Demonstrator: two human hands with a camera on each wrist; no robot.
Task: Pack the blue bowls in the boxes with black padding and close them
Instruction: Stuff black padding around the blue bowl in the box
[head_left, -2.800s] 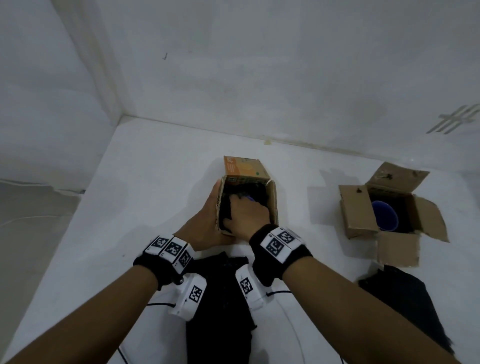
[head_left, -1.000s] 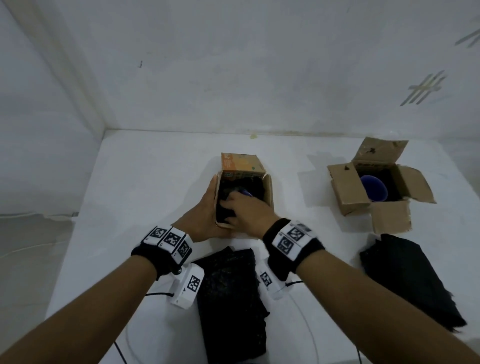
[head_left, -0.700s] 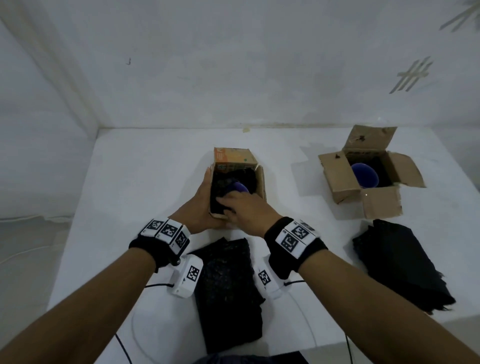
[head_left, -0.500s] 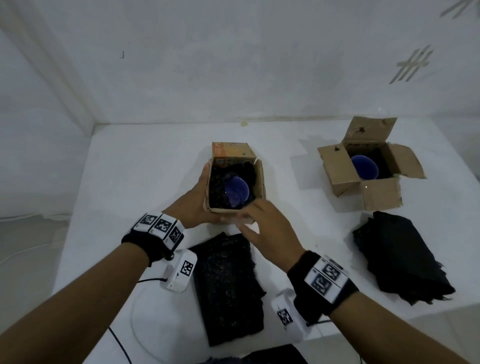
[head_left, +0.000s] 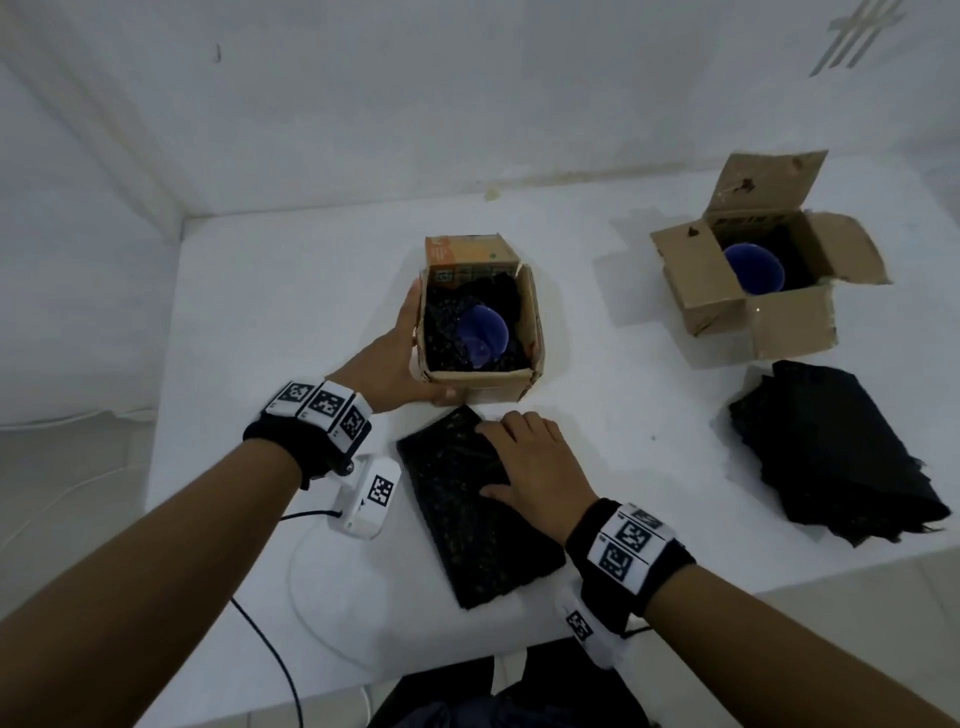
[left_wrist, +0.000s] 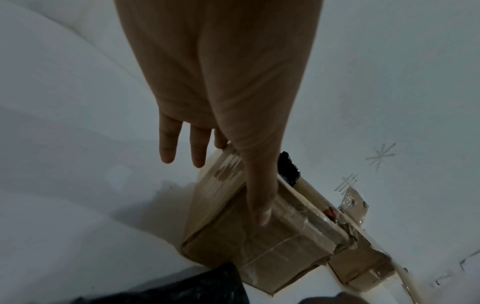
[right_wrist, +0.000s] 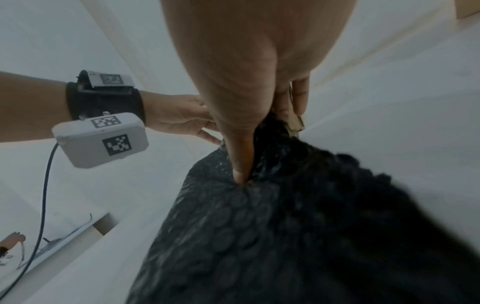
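White walls meet in a corner behind a white table (head_left: 291, 291); the near box (head_left: 480, 387) on it serves as the landmark. From the head view, this box stands open, lined with black padding, and a blue bowl (head_left: 482, 336) sits inside on that padding. The left hand (head_left: 392, 364) cups the box's left wall, fingers straight along the side and thumb against the front face. Just in front of the box lies a flat black padding sheet (head_left: 467, 525), and the right hand (head_left: 535, 467) lies palm down on its far right part, fingers and thumb pressing into it. Well to the right of the near box stands a second box (head_left: 727, 306) with flaps spread open and a second blue bowl (head_left: 753, 270) inside. In front of that one sits a padding pile (head_left: 836, 462).

Left wrist view: the left hand (left_wrist: 221, 92) lies against the near box (left_wrist: 257, 242), thumb stretched flat along the front face, fingers (left_wrist: 168, 142) straight beside the side wall, a wide grip. The padding sheet's corner (left_wrist: 182, 288) shows below the box.

Right wrist view: the right hand (right_wrist: 254, 82) presses its thumb into the bubbled padding sheet (right_wrist: 285, 236), dimpling it, while the fingers curl at the sheet's far edge, gathering it into a narrow pinch. The left hand (right_wrist: 179, 117) shows beyond, at the box.
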